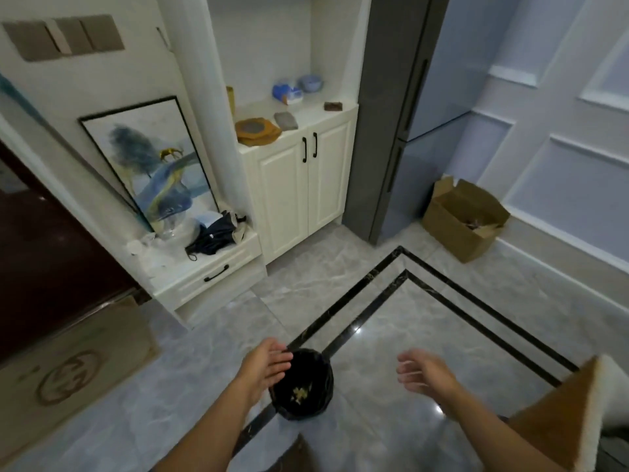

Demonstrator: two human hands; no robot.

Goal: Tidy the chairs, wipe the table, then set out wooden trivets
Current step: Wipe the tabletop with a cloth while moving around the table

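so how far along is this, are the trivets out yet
Done, probably: scraps lie in the black-lined bin, which suggests wiping waste was dumped. In hand: nothing; the left hand is open over the bin's rim, the right hand open beside it. Left: the wooden trivets sit stacked on the cabinet counter, not set out. The table and chairs cannot be judged from this view.

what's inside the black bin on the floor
A few small yellowish scraps lie at the bottom of the bin. The left hand covers its left edge, hiding that part.
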